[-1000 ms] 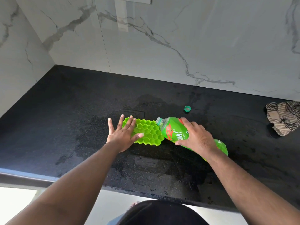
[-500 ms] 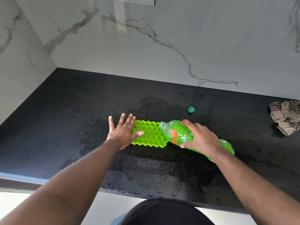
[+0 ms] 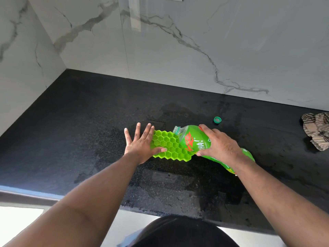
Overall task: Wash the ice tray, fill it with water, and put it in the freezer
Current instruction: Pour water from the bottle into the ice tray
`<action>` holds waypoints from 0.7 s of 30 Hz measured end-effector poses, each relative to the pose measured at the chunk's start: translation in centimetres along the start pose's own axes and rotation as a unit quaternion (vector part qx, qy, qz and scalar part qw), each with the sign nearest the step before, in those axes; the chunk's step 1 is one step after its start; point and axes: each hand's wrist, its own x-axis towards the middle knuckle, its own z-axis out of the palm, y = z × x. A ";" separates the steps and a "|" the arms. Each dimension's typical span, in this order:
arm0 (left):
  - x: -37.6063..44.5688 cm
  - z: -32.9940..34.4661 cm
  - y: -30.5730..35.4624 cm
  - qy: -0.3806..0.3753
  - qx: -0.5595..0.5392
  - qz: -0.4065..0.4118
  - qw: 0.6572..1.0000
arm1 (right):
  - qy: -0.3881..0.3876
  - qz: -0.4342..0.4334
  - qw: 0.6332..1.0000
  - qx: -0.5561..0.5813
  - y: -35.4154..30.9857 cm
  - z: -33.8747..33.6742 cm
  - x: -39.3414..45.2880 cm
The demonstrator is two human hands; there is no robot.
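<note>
I have one wide head view, looking forward and down from above the counter's (image 3: 89,113) near edge toward its back left corner and the marble wall (image 3: 178,50), close in

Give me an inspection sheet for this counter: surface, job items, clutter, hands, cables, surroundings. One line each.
Surface: black speckled countertop, wet patches around and behind the tray.
Job's things: green honeycomb ice tray flat on the counter; green plastic bottle, uncapped, tipped with its mouth over the tray's right end.
Clutter: green bottle cap lying behind the bottle; striped cloth crumpled at the far right.
Hands: left hand flat, fingers spread, pressing the tray's left end; right hand grips the bottle's body.
Cables: nothing seen.
Surroundings: white veined marble walls meeting in a corner at the left.
</note>
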 end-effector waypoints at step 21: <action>0.1 0.2 0.0 -0.003 0.003 -0.006 1.000 | -0.007 -0.019 0.999 -0.042 -2.7 -0.2 1.3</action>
